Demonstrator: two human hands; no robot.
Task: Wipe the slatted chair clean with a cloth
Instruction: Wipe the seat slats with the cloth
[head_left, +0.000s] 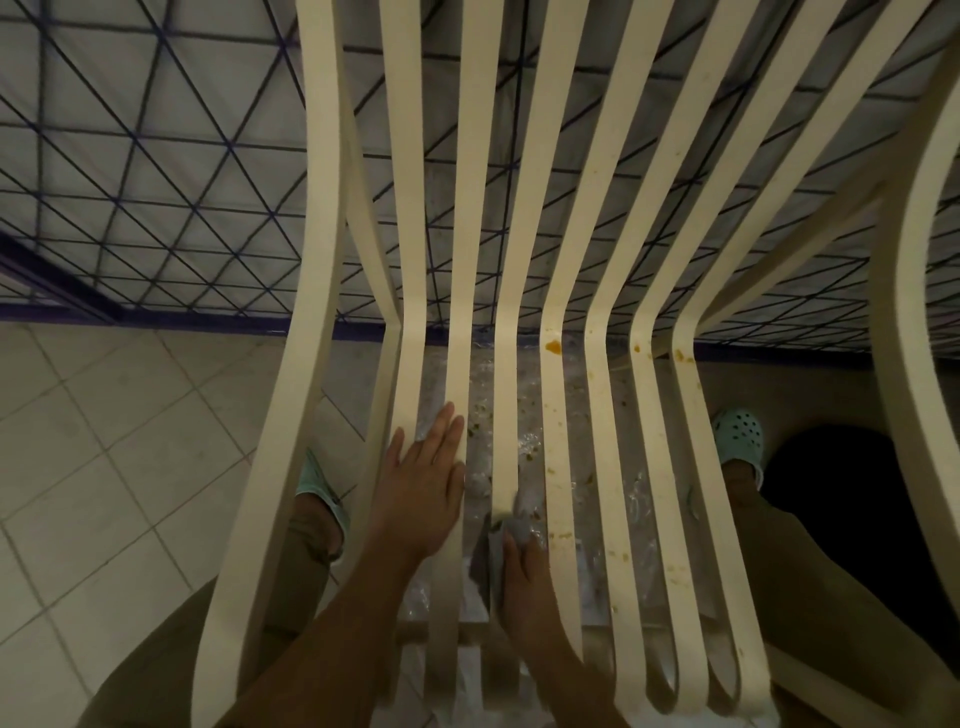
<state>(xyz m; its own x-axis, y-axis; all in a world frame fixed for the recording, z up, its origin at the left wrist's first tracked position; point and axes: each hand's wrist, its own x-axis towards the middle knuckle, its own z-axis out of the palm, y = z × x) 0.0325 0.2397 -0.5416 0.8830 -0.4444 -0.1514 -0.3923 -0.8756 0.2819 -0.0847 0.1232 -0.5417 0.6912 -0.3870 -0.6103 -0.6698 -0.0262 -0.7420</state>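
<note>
On chair (558, 291) seat: left hand (423, 480) flat, fingers spread, bracing left slats. Right hand (522, 564) gripping grey cloth (501, 543), pressed on middle slat. Left slats look clean; orange spots (552, 346) on right slats remain. Roughly half left, I judge.

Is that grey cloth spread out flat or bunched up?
Bunched up. The grey cloth is gathered under the right hand and pressed around one cream slat, not laid flat.
</note>
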